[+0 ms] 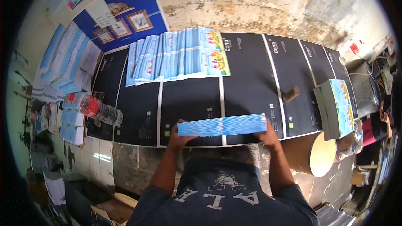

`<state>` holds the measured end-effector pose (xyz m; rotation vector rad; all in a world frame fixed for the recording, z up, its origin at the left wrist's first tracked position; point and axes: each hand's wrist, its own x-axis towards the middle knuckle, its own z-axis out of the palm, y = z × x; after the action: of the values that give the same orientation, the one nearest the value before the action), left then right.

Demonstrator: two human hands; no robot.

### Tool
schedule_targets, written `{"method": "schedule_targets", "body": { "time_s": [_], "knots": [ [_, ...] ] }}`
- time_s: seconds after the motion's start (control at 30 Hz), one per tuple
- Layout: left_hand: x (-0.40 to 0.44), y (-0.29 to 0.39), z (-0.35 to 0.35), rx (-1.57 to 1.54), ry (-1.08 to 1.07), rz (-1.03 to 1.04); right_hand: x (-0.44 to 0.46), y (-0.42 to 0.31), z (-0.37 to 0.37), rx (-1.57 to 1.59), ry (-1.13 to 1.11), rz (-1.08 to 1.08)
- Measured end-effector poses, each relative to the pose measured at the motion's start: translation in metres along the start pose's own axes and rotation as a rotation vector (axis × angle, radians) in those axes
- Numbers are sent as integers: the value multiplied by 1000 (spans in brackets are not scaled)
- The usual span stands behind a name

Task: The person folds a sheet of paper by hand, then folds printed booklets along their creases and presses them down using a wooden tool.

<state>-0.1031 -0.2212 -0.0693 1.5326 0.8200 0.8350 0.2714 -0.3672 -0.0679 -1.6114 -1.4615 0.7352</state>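
Note:
Between my two hands, near the front edge of the black-topped table (pixel 190 100), is a stack of blue-edged booklets (pixel 222 125). My left hand (pixel 179 137) is closed around the stack's left end, and my right hand (pixel 267 134) grips the right end. Many fingers are hidden behind or under the stack. Beyond it, rows of overlapping blue booklets (pixel 176 54) lie fanned along the back of the table, their colourful covers showing at the right end.
A thick pile of booklets (pixel 337 109) stands at the table's right end, with a brown wooden piece (pixel 290 94) to its left. At left are a plastic bottle (pixel 100 111) lying on its side and tall paper stacks (pixel 69 65). A round drum (pixel 314 155) stands below the front edge.

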Motion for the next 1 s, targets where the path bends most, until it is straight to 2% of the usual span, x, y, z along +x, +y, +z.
{"method": "schedule_targets", "body": {
  "time_s": [0.07,0.13,0.17,0.23,0.3,0.33,0.37,0.4,0.47,0.5,0.53,0.6,0.63,0.73,0.77,0.87,0.93,0.97,1.0],
  "knots": [
    [0,5,0,35,33,6,6,6,-25,-307,-68,147],
    [0,3,-1,-139,-7,-15,21,-42,-42,-477,271,310],
    [-2,-8,0,-354,-4,-134,35,-88,-40,-565,391,114],
    [0,-2,-3,-290,-25,-124,57,-159,-6,-501,331,-122],
    [-2,-1,-4,-226,-55,-110,65,-206,38,-519,23,-385],
    [-2,-4,-6,-157,-49,-76,64,-207,66,-587,-56,-514],
    [-2,-6,-7,-89,-41,-45,67,-204,91,-652,-218,-507],
    [-3,0,-7,-91,-30,-43,71,-193,105,-653,-225,-516],
    [-2,16,-6,-178,-44,-97,79,-182,124,-910,-498,-485],
    [0,10,-6,-34,-41,-31,76,-193,119,-773,-440,-414],
    [-1,3,-9,-37,-35,-37,76,-187,127,-770,-449,-415],
    [3,0,-10,-38,-62,-166,78,-173,138,-1068,-413,-448],
    [6,1,-11,131,-67,-103,81,-168,134,-1082,-404,-452],
    [4,-6,-12,121,-54,-146,88,-168,123,-794,-575,-249],
    [4,-7,-11,115,-58,-148,86,-162,114,-833,-491,-323],
    [5,-7,-10,15,-43,-192,81,-145,61,-900,-429,-292],
    [9,-8,-6,104,13,43,82,-138,32,-876,-463,-224],
    [11,-12,-4,-77,14,-120,80,-136,23,-842,-499,-158],
    [9,-19,-3,-78,-7,-121,74,-136,22,-841,-489,-139]
  ]
}}
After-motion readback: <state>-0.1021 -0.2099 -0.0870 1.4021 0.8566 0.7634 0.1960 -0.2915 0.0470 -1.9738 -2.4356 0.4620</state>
